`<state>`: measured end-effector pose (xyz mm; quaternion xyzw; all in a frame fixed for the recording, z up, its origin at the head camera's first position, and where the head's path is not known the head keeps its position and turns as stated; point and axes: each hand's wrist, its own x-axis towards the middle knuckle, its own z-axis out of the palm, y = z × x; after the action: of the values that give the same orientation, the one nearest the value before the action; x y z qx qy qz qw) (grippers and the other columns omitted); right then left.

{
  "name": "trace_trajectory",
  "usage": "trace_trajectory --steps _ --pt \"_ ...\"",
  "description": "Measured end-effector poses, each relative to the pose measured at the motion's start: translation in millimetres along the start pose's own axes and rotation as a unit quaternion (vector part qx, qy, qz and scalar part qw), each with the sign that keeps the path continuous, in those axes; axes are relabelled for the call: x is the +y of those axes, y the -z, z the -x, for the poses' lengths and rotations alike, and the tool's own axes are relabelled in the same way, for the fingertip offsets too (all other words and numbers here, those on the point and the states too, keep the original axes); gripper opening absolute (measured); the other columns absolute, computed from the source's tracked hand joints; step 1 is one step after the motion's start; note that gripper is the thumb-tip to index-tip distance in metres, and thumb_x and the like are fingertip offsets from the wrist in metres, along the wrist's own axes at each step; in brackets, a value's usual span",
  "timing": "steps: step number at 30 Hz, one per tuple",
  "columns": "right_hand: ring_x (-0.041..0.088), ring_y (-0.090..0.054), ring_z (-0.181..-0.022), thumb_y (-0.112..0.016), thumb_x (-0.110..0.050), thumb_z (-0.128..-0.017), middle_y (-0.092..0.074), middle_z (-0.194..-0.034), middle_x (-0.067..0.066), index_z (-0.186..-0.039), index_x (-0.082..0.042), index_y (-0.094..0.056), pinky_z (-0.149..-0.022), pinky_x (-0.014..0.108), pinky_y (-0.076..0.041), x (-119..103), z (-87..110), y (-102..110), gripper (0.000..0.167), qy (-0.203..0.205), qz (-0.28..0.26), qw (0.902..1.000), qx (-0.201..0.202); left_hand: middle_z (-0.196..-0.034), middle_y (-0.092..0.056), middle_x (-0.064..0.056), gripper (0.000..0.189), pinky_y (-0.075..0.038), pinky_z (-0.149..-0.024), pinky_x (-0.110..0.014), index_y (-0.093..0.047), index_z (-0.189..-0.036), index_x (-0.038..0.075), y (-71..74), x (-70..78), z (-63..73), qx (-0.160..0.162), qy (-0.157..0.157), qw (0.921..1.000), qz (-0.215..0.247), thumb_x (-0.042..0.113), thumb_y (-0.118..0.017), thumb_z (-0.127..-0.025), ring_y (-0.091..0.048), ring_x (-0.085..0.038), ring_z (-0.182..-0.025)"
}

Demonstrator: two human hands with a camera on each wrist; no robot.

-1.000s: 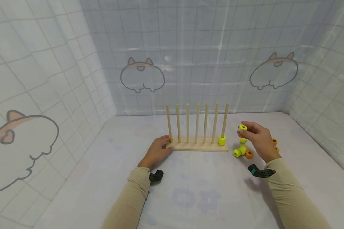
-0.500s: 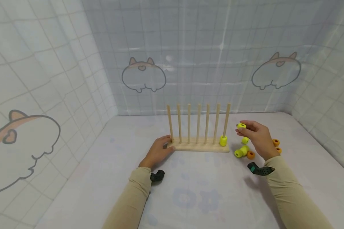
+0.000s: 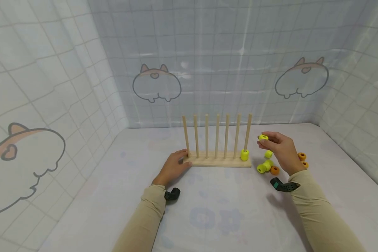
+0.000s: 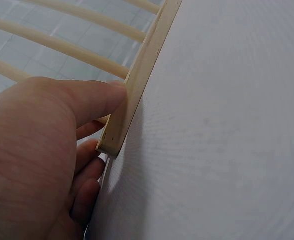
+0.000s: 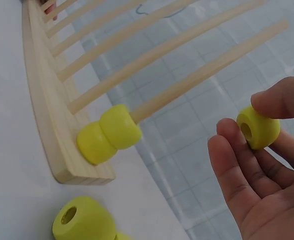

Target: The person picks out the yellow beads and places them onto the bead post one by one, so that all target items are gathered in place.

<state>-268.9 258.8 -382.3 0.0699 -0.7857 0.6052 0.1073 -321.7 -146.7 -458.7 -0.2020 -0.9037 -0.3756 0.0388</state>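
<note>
A wooden peg rack (image 3: 218,162) with a row of upright pegs stands on the table. My left hand (image 3: 173,167) grips the left end of its base, thumb on the front edge (image 4: 118,120) and fingers behind. Two yellow beads (image 5: 109,134) are stacked at the bottom of the rightmost peg. Right of that peg, my right hand (image 3: 281,150) holds up a yellow bead (image 5: 259,129), pinched between thumb and fingers, with its hole showing. The held bead is apart from the peg and below its top in the head view.
Several loose yellow beads (image 3: 267,164) lie right of the rack beside an orange bead (image 3: 274,170). Two more orange beads (image 3: 301,156) lie beyond the right wrist. A tile-patterned sheet (image 3: 223,70) rises behind the table and along both sides.
My right hand has moved slightly left and up with the yellow bead, and the bead has tilted in the fingers. The left hand stays on the rack's end.
</note>
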Motion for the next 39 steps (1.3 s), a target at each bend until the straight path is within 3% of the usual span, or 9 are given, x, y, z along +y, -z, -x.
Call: trace_trajectory --steps 5,13,17,26,34,39 --pt "0.013 -0.069 -0.103 -0.064 -0.03 -0.1 -0.063 -0.123 0.013 -0.138 0.002 -0.052 -0.091 0.026 -0.054 -4 -1.1 -2 0.051 -0.002 0.014 0.9999 0.008 -0.153 -0.047 -0.007 0.054 -0.027 -0.118 -0.048 -0.057 -0.142 0.006 0.0 -0.9 -0.2 -0.005 0.007 1.0 -0.001 0.029 -0.067 -0.093 -0.036 -0.032 -0.143" --pt "0.018 -0.069 -0.104 -0.064 -0.027 -0.1 -0.064 -0.122 0.014 -0.138 0.004 -0.052 -0.09 0.024 -0.054 -5 -4.9 -4 0.05 0.004 0.003 0.9999 0.015 -0.152 -0.048 -0.009 0.053 -0.028 -0.118 -0.048 -0.059 -0.14 0.004 0.3 -0.6 0.2 -0.003 -0.006 1.0 0.001 0.028 -0.067 -0.094 -0.037 -0.033 -0.142" --pt "0.014 -0.069 -0.101 -0.064 -0.027 -0.1 -0.065 -0.12 0.012 -0.137 0.004 -0.053 -0.088 0.023 -0.054 -6 -7.6 -4 0.05 0.01 -0.001 0.9998 0.015 -0.151 -0.048 -0.009 0.052 -0.028 -0.118 -0.048 -0.059 -0.14 0.005 0.4 -0.8 -0.1 -0.003 -0.01 0.9999 0.001 0.028 -0.067 -0.094 -0.038 -0.033 -0.142" --pt "0.022 -0.069 -0.106 -0.065 -0.026 -0.099 -0.062 -0.127 0.022 -0.137 0.0 -0.055 -0.091 0.025 -0.055 -14 -12.9 -3 0.048 0.014 -0.012 0.9998 0.008 -0.151 -0.048 -0.01 0.052 -0.028 -0.118 -0.048 -0.059 -0.14 0.003 1.1 -0.1 0.5 -0.004 -0.015 0.9999 0.004 0.026 -0.067 -0.094 -0.038 -0.034 -0.142" --pt "0.016 -0.07 -0.102 -0.066 -0.021 -0.099 -0.067 -0.114 0.005 -0.137 0.006 -0.054 -0.088 0.025 -0.056 -20 -16.3 -3 0.048 0.032 -0.032 0.999 -0.001 -0.151 -0.048 -0.011 0.052 -0.027 -0.118 -0.048 -0.058 -0.139 0.002 2.4 3.0 2.9 -0.007 -0.013 0.9999 0.001 0.025 -0.067 -0.094 -0.038 -0.034 -0.142" --pt "0.014 -0.07 -0.1 -0.065 -0.021 -0.099 -0.067 -0.114 0.004 -0.137 0.008 -0.052 -0.087 0.024 -0.056 -24 -16.7 -3 0.049 0.036 -0.028 0.9989 -0.003 -0.151 -0.048 -0.013 0.053 -0.028 -0.118 -0.049 -0.058 -0.139 0.001 3.0 3.8 2.5 -0.005 -0.017 0.9998 -0.003 0.026 -0.067 -0.094 -0.038 -0.035 -0.142"
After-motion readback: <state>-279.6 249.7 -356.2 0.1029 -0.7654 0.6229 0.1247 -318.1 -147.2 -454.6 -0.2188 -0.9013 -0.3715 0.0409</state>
